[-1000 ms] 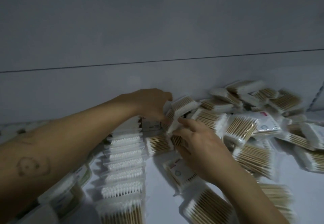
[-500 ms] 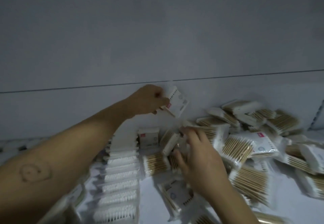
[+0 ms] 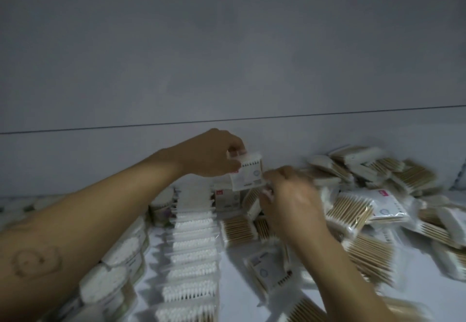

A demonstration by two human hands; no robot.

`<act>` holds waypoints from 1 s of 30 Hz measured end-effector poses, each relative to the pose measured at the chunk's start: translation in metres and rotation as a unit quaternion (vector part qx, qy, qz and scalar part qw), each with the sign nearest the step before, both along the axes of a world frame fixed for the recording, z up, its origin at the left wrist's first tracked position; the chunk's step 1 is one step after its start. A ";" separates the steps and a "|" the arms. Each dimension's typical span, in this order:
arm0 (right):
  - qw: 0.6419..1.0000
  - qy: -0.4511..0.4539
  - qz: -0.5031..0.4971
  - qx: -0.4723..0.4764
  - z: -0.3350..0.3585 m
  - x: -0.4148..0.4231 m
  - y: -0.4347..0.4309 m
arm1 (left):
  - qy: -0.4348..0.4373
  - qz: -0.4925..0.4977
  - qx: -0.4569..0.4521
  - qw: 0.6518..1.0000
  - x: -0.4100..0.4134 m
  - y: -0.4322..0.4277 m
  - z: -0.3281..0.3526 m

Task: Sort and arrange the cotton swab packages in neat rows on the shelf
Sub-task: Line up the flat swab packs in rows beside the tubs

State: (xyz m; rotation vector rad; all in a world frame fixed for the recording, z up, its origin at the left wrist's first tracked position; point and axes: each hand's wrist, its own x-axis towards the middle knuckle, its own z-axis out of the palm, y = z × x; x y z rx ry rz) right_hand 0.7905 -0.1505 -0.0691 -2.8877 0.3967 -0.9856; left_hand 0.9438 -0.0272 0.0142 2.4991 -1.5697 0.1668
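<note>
My left hand (image 3: 214,154) grips a cotton swab package (image 3: 248,174) by its top, upright above the back of the shelf. My right hand (image 3: 290,195) is just right of it, fingers curled and pinching its lower right edge. Below them one package (image 3: 225,196) with a red mark stands upright against the back wall. A neat row of packages (image 3: 193,243) runs toward me on the left. A loose heap of packages (image 3: 373,195) with wooden sticks lies to the right.
Round tubs of cotton swabs (image 3: 118,258) line the far left under my left forearm. The white shelf floor (image 3: 234,294) shows between the row and the heap. The grey back wall (image 3: 227,69) rises behind. Flat packages (image 3: 267,271) lie under my right forearm.
My left hand has brought the lifted package lower and turned it upright. My right hand has risen from the heap and taken the package's lower edge.
</note>
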 end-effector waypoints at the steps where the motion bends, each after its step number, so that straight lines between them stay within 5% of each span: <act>1: 0.997 0.056 0.038 -0.043 -0.004 0.002 0.005 | -0.015 0.008 0.013 1.000 0.002 -0.002 -0.006; 4: 0.957 0.213 0.156 -0.123 -0.017 0.008 0.021 | -0.058 0.024 0.083 0.995 0.006 -0.006 -0.024; 9: 0.921 0.333 0.174 -0.098 -0.032 0.006 0.021 | -0.058 0.042 0.156 0.985 0.013 -0.011 -0.047; 20: 0.935 0.293 0.183 -0.080 -0.045 -0.002 0.013 | -0.199 0.067 0.183 0.960 0.006 -0.021 -0.066; 26: 0.947 0.255 0.187 -0.052 -0.037 -0.005 0.010 | -0.186 0.100 0.194 0.958 -0.002 -0.025 -0.059; 30: 0.957 0.225 0.183 -0.008 -0.031 -0.009 0.004 | -0.114 0.071 0.095 0.986 -0.029 -0.039 -0.060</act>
